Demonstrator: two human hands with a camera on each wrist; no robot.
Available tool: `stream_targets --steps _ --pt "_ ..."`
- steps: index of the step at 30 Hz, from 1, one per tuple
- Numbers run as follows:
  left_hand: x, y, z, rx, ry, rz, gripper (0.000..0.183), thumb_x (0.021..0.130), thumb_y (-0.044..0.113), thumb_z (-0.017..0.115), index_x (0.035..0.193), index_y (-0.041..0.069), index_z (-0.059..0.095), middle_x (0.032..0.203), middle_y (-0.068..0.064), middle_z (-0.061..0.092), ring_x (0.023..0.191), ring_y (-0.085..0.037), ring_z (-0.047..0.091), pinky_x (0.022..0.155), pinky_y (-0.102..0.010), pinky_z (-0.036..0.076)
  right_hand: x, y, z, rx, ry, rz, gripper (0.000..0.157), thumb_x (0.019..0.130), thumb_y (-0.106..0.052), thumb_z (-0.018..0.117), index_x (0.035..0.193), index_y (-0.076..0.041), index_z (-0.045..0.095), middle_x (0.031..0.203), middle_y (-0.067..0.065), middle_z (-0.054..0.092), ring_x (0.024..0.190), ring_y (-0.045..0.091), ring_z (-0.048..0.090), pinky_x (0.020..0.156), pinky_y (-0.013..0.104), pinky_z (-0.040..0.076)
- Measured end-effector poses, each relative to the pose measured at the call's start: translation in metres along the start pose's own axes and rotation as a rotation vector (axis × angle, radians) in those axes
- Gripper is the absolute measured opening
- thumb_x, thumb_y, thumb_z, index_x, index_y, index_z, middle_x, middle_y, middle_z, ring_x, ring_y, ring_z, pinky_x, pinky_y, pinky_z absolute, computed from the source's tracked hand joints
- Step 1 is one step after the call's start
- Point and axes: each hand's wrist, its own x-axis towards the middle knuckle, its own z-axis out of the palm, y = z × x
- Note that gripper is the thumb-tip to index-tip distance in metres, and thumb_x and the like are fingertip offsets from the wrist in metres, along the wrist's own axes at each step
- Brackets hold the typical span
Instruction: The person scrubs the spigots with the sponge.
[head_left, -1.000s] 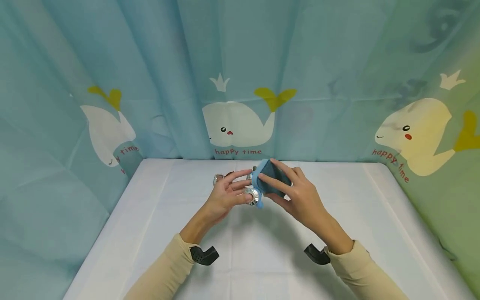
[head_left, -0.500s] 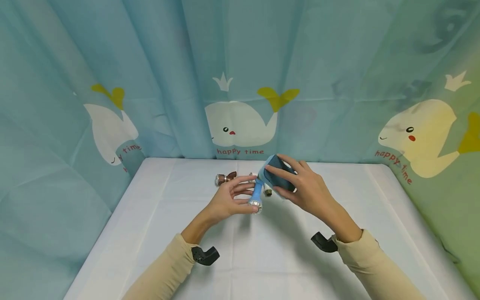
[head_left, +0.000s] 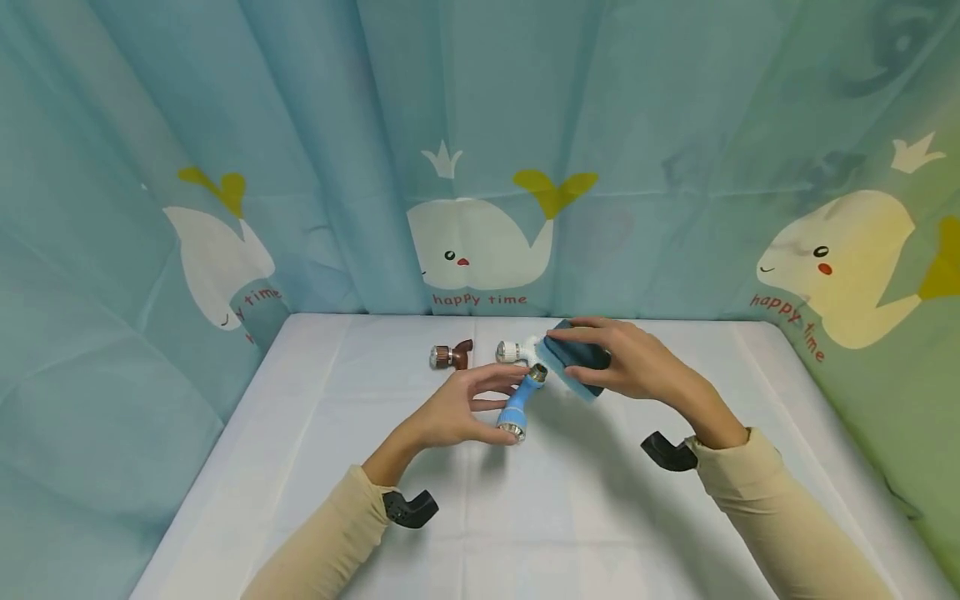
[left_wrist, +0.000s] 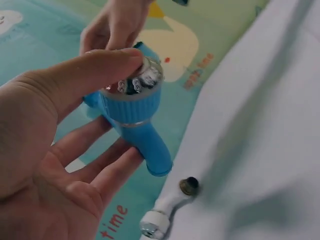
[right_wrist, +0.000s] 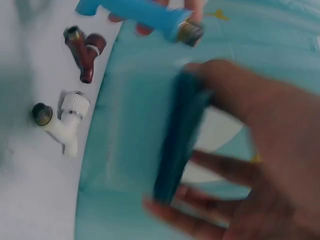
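Observation:
My left hand point(head_left: 461, 408) holds a blue plastic tap point(head_left: 519, 404) over the table, its brass threaded end pointing up and away. In the left wrist view the thumb point(left_wrist: 95, 70) presses on the silvery knob of the tap, while the fingers lie along the other side. My right hand point(head_left: 637, 360) pinches a two-tone blue sponge point(head_left: 581, 357) between thumb and fingers, just right of the tap. Seen from the right wrist, the sponge point(right_wrist: 177, 137) is edge-on and blurred, apart from the blue tap point(right_wrist: 145, 15).
A brown tap point(head_left: 450, 357) and a white tap point(head_left: 510, 350) lie at the back of the white table point(head_left: 360, 433). The sponge overlaps the white tap's right end in the head view. A blue-green curtain point(head_left: 637, 250) with printed whales hangs behind and beside the table.
The right hand has drawn the sponge off the blue tap toward the right and away from it. The left hand has turned the tap so its threaded end shows.

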Motion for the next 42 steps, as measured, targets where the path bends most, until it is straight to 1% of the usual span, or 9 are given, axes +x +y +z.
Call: stream_targets --steps 5,9,12,14,18,23,27,37,42 --pt "0.001 0.0 -0.002 -0.071 0.016 0.002 0.082 0.079 -0.001 0.087 0.15 0.013 0.051 0.149 -0.006 0.053 0.132 -0.026 0.056 0.104 -0.039 0.051 -0.001 0.004 0.004 0.035 0.039 -0.011 0.054 0.094 -0.023 0.078 0.145 -0.015 0.061 0.147 0.018 0.055 0.101 0.027 0.068 0.077 0.042 0.059" --pt "0.002 0.001 -0.002 -0.224 0.073 0.013 0.084 0.079 0.0 0.087 0.152 0.012 0.048 0.15 -0.011 0.054 0.134 -0.029 0.055 0.103 -0.041 0.052 -0.005 0.005 0.019 0.032 0.275 0.036 0.056 0.09 -0.013 0.081 0.143 -0.015 0.063 0.146 0.016 0.056 0.099 0.029 0.069 0.076 0.045 0.06" --pt "0.005 0.0 -0.004 -0.338 0.166 0.044 0.086 0.081 0.004 0.088 0.154 0.009 0.044 0.15 -0.018 0.053 0.134 -0.032 0.054 0.099 -0.039 0.054 -0.006 -0.003 0.041 0.187 0.412 0.012 0.06 0.087 -0.007 0.082 0.143 -0.013 0.062 0.147 0.014 0.056 0.092 0.025 0.069 0.071 0.039 0.062" --pt "0.007 0.0 -0.004 -0.381 0.224 0.068 0.088 0.081 0.008 0.089 0.155 0.008 0.043 0.15 -0.02 0.052 0.134 -0.033 0.054 0.096 -0.037 0.056 -0.006 -0.011 0.057 0.256 0.41 -0.002 0.06 0.09 -0.009 0.08 0.146 -0.014 0.059 0.15 0.014 0.053 0.098 0.026 0.069 0.075 0.038 0.062" --pt "0.008 -0.001 -0.005 -0.427 0.281 0.095 0.091 0.08 0.013 0.091 0.156 0.005 0.041 0.151 -0.023 0.05 0.135 -0.036 0.053 0.094 -0.033 0.057 -0.01 -0.018 0.073 0.15 0.341 0.001 0.058 0.091 -0.016 0.08 0.146 -0.016 0.06 0.151 0.017 0.05 0.117 0.034 0.064 0.081 0.045 0.06" --pt "0.009 0.0 -0.006 -0.461 0.286 0.114 0.094 0.078 0.015 0.092 0.156 0.005 0.04 0.151 -0.024 0.049 0.136 -0.039 0.051 0.096 -0.032 0.056 -0.009 -0.02 0.068 0.108 0.435 -0.023 0.06 0.086 -0.011 0.084 0.142 -0.015 0.064 0.15 0.016 0.052 0.116 0.031 0.064 0.072 0.042 0.059" --pt "0.01 0.002 -0.005 -0.498 0.3 0.134 0.095 0.079 0.017 0.091 0.156 0.004 0.037 0.152 -0.027 0.047 0.135 -0.036 0.053 0.094 -0.032 0.057 -0.007 -0.024 0.068 0.061 0.404 -0.058 0.058 0.089 -0.015 0.082 0.144 -0.016 0.062 0.152 0.017 0.05 0.122 0.035 0.061 0.078 0.045 0.058" --pt "0.01 0.001 -0.002 -0.562 0.39 0.138 0.079 0.09 -0.001 0.072 0.158 0.003 0.032 0.152 -0.029 0.046 0.118 -0.02 0.067 0.087 -0.029 0.058 -0.007 -0.029 0.078 0.05 0.402 0.033 0.058 0.092 -0.021 0.08 0.146 -0.016 0.06 0.152 0.019 0.048 0.127 0.041 0.057 0.087 0.054 0.058" --pt "0.014 0.003 -0.001 -0.622 0.447 0.133 0.072 0.092 -0.006 0.064 0.157 0.002 0.034 0.151 -0.031 0.046 0.111 -0.02 0.069 0.092 -0.038 0.058 -0.007 -0.027 0.082 0.041 0.466 0.074 0.059 0.087 -0.018 0.084 0.143 -0.017 0.063 0.149 0.019 0.052 0.119 0.039 0.063 0.078 0.05 0.06"
